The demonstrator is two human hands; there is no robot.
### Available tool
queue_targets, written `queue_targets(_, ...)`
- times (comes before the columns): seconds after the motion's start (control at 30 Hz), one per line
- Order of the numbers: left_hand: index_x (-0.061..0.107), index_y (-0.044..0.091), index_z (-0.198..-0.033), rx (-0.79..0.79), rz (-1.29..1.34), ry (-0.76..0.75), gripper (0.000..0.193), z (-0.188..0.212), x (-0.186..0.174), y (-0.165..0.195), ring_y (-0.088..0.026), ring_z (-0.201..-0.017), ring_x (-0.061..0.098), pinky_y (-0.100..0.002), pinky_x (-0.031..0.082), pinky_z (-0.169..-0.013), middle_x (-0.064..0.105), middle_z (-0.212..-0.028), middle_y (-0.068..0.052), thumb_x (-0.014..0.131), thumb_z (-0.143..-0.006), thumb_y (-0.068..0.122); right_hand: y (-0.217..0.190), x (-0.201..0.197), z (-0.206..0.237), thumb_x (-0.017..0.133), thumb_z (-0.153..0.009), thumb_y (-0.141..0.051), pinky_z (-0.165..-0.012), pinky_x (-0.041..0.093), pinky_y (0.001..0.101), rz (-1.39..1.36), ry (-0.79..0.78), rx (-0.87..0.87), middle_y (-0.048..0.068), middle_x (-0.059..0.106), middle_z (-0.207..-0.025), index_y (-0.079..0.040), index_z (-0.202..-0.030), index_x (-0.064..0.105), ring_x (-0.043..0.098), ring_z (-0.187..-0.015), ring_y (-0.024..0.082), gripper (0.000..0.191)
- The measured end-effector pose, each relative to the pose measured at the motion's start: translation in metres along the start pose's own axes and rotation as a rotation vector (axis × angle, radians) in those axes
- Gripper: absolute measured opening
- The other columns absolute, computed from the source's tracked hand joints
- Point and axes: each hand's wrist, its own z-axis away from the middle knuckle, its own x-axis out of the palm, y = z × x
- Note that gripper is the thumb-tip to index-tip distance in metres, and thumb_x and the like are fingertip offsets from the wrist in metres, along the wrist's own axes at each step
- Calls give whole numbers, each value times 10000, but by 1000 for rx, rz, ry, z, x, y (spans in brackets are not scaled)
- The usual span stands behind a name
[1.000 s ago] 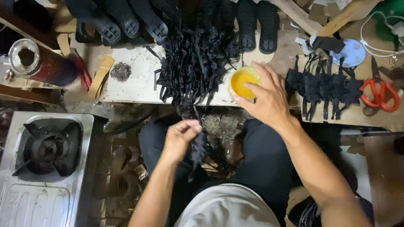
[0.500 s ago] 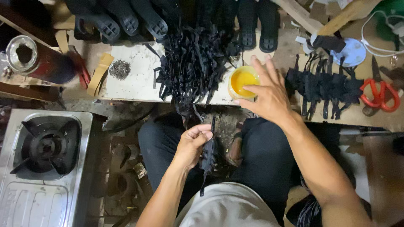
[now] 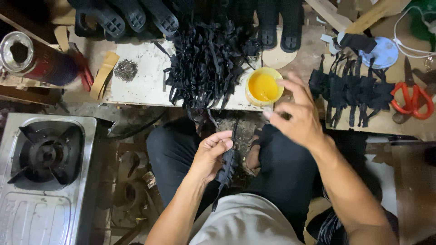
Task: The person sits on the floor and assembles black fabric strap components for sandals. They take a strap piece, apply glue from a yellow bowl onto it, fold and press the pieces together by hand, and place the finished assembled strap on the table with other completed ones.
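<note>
I am holding a black sandal strap (image 3: pixel 227 165) in my left hand (image 3: pixel 210 152), fingers curled and pinching its upper part so the rest is hanging down over my lap, below the yellow glue pot (image 3: pixel 264 86). My right hand (image 3: pixel 297 120) is hovering just below and to the right of that pot, fingertips drawn loosely together; there may be a small pale thing or a dab of glue at the tips, but I cannot tell.

I am judging this to be the gluing step: one strap picked out, the adhesive just being brought to it. The next move is calling for my right fingertips to come down and left from the pot to the strap without smearing my trousers, while my left keeps the strap steady.

Left of the pot, touching distance away, the heap of loose black straps (image 3: pixel 209 63) is spilling over the edge of the white board (image 3: pixel 141 84), some ends dangling toward my knees, so I am minding not to snag them. Right of the pot, a row of finished straps (image 3: pixel 349 90) is lying on the wooden bench, with red scissors (image 3: pixel 412 97) beyond. Behind the pot, black sandal soles (image 3: pixel 272 22) are lined up. Far left of the pot, well apart, a gas stove (image 3: pixel 45 159) and a metal can (image 3: pixel 32 56) are sitting. The only free room is the gap over my lap, directly below the pot.
</note>
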Motion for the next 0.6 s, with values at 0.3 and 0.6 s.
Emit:
queue_targets(0.3, 645, -62, -1294, -10, 137, -152, 331, 15, 25, 9, -161, -960, 725, -321, 593, -874, 745, -1132, -137, 630, -966, -17, -64, 33, 35, 767, -802, -91, -1259, 298, 549, -173, 26, -181, 271, 330, -1590, -137, -1249, 729, 327, -1516, 464, 450)
queue_targets(0.6, 637, -25, -1316, -8, 187, -138, 352, 20, 27, 2, -159, -962, 722, -328, 597, -879, 738, -1135, -121, 649, -966, 11, -55, 44, 51, 782, -835, -45, -1273, 304, 555, -17, 88, -306, 135, 230, -1665, -225, -1253, 764, 272, -1544, 443, 456)
